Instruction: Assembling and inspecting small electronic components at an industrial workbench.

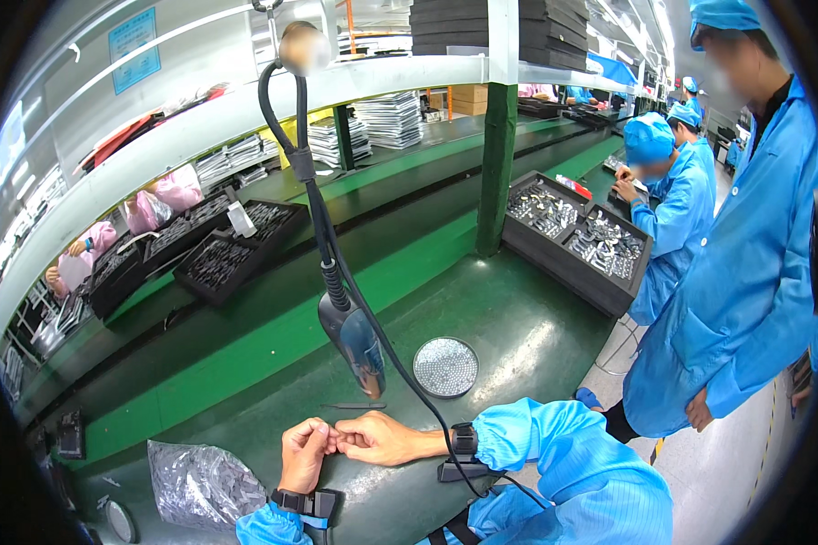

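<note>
My left hand (304, 454) and my right hand (377, 440) meet fingertip to fingertip above the green bench. Both are closed in a pinch, and whatever lies between the fingers is too small or hidden to make out. Just beyond them a thin dark tool like tweezers (354, 405) lies on the bench top. An electric screwdriver (353, 343) hangs tip down on its cable above it. To the right is a round dish (445, 367) of small shiny pieces. A clear plastic bag (204, 486) of small grey parts rests left of my left hand.
Black trays (568, 245) of metal parts stand at the right bench end, and more black trays (218, 263) across the bench. A green post (498, 173) rises behind. One person (727, 236) in blue stands at right; another (673, 209) works beyond. The screwdriver cable (400, 363) loops near my right wrist.
</note>
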`<state>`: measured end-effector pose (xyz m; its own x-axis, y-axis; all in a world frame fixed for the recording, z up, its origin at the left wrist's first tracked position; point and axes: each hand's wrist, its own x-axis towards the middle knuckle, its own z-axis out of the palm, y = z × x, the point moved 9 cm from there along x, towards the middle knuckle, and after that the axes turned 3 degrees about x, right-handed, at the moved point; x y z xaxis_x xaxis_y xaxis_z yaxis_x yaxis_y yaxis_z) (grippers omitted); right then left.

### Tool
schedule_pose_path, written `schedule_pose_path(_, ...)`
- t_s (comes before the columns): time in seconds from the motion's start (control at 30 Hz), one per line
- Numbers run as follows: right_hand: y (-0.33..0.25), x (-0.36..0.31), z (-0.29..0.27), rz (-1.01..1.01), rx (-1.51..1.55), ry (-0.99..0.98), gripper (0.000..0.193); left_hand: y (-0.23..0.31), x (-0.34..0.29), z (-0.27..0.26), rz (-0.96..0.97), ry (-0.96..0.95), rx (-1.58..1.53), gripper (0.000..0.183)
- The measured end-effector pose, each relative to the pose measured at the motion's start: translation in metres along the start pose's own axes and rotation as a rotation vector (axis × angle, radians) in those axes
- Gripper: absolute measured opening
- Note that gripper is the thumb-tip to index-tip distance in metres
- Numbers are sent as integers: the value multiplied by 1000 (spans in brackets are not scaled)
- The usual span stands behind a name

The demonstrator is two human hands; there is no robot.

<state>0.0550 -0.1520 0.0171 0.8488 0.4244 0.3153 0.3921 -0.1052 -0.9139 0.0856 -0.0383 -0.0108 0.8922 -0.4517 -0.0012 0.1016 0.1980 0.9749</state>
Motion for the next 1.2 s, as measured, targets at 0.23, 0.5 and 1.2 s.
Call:
schedule_pose_path(0.23, -3, 0, 0, 6, 18, -2, 16, -1, 1, -1, 15, -8, -41, 21)
schedule_pose_path(0.5, -3, 0, 0, 6, 20, -4, 15, 0, 1, 0, 21, -20, -47, 20)
schedule_pose_path(1.2, 1, 0, 1, 10, 10, -11, 16, -1, 0, -1, 5, -4, -28, 22)
